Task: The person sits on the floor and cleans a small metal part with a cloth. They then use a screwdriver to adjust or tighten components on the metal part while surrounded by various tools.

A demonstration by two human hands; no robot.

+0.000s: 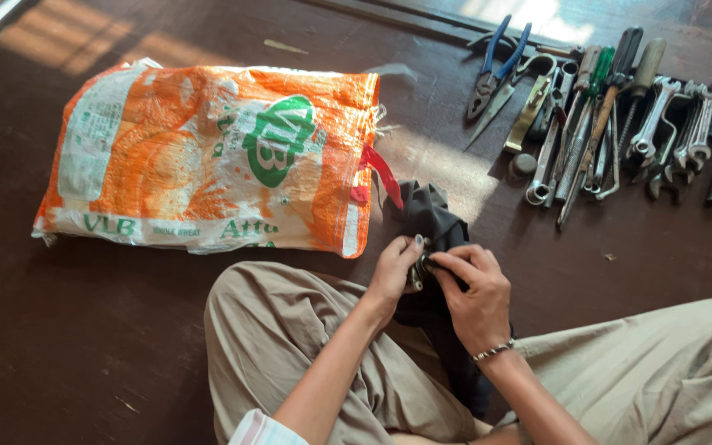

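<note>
seated on a dark brown floor, a person's left hand (392,268) and right hand (478,290) pinch a small metal part (419,269) wrapped in black cloth (432,216), near centre, fingers closed tight; it could slip into the folds.

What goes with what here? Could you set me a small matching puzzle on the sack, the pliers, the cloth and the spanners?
Things:
1. woven sack
2. pliers
3. dark cloth
4. spanners

Descriptions:
A. blue handles
B. far right of the tool row
C. orange and white, lying flat
D. held over the lap by both hands

Pairs: 1-C, 2-A, 3-D, 4-B
</note>
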